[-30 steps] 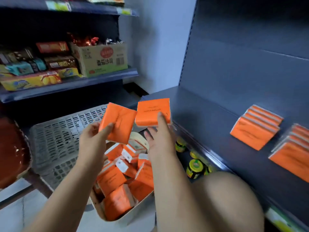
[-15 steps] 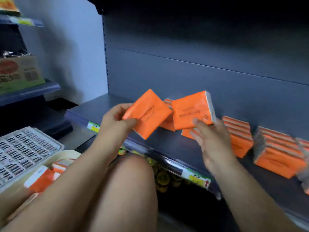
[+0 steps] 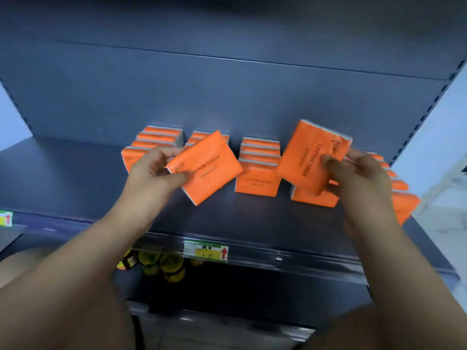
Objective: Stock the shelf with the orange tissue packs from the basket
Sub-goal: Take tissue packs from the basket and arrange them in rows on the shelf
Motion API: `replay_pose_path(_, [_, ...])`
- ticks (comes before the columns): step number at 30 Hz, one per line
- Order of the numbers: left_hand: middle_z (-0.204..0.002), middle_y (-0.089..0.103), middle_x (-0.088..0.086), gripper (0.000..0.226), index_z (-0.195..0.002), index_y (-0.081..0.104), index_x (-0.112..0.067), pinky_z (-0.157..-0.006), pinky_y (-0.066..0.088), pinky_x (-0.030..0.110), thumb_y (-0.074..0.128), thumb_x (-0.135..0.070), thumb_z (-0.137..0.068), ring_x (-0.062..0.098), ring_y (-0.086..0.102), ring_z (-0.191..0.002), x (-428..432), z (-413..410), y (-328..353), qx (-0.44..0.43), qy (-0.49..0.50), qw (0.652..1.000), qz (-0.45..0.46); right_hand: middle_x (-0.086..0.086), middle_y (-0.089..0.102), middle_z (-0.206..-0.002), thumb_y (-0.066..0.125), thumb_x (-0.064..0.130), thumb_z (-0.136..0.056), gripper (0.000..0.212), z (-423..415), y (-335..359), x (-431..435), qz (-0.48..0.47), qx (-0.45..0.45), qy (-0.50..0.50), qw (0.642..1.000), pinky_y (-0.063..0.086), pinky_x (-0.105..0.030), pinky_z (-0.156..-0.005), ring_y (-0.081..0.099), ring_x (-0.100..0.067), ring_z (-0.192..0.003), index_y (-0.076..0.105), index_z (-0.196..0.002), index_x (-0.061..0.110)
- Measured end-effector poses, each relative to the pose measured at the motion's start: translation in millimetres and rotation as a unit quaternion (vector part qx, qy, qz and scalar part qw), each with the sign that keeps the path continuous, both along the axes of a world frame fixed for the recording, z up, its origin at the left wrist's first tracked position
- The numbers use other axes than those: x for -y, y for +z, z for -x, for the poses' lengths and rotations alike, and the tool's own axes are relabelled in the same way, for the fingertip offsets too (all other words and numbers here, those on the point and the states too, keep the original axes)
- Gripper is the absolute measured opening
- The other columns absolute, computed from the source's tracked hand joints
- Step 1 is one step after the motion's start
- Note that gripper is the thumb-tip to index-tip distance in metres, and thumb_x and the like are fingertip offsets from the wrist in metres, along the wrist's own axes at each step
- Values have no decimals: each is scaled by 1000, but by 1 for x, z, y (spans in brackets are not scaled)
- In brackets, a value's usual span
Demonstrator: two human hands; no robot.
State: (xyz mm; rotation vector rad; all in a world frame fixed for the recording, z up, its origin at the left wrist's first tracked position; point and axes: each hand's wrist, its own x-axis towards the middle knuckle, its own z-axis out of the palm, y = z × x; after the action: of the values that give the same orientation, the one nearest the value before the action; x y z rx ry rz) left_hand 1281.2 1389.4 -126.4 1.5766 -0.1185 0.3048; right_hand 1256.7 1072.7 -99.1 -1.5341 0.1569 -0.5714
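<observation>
your left hand (image 3: pixel 154 170) grips one tissue pack (image 3: pixel 206 168) at 10 o'clock; your right hand (image 3: pixel 358 178) grips another pack (image 3: pixel 309 157) at 2, above the shelf (image 3: pixel 75 183) rows.

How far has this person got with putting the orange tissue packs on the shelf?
Partly done. Several rows of orange packs already stand on the shelf. In hand: the left hand holds one pack and the right hand holds another, both above the rows, not yet placed. The basket is out of view, so what remains cannot be told.
</observation>
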Motion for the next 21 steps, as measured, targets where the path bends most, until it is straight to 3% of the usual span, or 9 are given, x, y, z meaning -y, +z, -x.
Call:
replay_pose_path(3, [-102,76,-7,41,-110,69,-17,-88,57,27,67,16,-87,9,71,-98,16,-8,-3,1,-20,1000,6,-3,77,-92,75,15,-92,20,-2,-2,23,21,-5,-21,1000,62,-45,-79,76,-27,-85,72,-112,17])
replay_pose_path(5, [-103,75,-5,42,-111,68,-13,-85,56,21,67,19,-85,6,70,-96,27,-13,-3,18,-37,999,-10,1,77,-86,76,15,-92,21,-4,-6,33,59,-17,-20,998,57,-34,-69,74,-16,-73,73,-113,18])
replay_pose_path(8, [-107,73,1,42,-115,68,-7,-83,54,18,70,20,-83,4,69,-94,44,-19,-7,23,-56,998,-29,-7,78,-95,78,14,-90,26,-6,-12,45,116,-31,-5,993,58,-34,-78,76,-20,-86,74,-115,22])
replay_pose_path(10, [-105,72,0,45,-112,68,-14,-82,54,19,71,19,-82,3,68,-93,54,-24,-11,19,-69,997,-36,-6,77,-98,79,13,-88,29,-6,-15,50,176,-36,3,984,54,-32,-75,74,-22,-88,74,-114,25])
replay_pose_path(13, [-101,73,-5,48,-106,69,-25,-86,57,27,75,15,-81,7,68,-93,67,-29,-13,17,-82,996,-43,8,76,-96,82,15,-85,33,-8,-19,58,287,-45,4,957,52,-26,-76,70,-10,-86,74,-109,35])
replay_pose_path(16, [-98,75,-13,48,-102,71,-31,-88,58,31,77,11,-79,7,70,-94,81,-34,-14,30,-85,994,-70,26,70,-97,82,13,-81,42,-11,-17,61,406,-50,12,913,41,-3,-78,62,3,-85,73,-114,39])
replay_pose_path(18, [-103,76,-11,49,-107,70,-28,-90,58,31,75,14,-81,9,71,-97,90,-34,-14,24,-103,990,-93,19,72,-98,80,8,-77,45,-15,-16,60,470,-42,21,881,40,-8,-77,59,-2,-88,75,-116,30])
replay_pose_path(21, [-112,75,-7,46,-115,70,-27,-89,57,26,78,6,-83,13,71,-102,94,-39,-16,28,-151,975,-163,3,74,-101,70,21,-72,42,-25,-22,60,530,-34,28,847,47,-31,-85,63,-21,-97,75,-113,27])
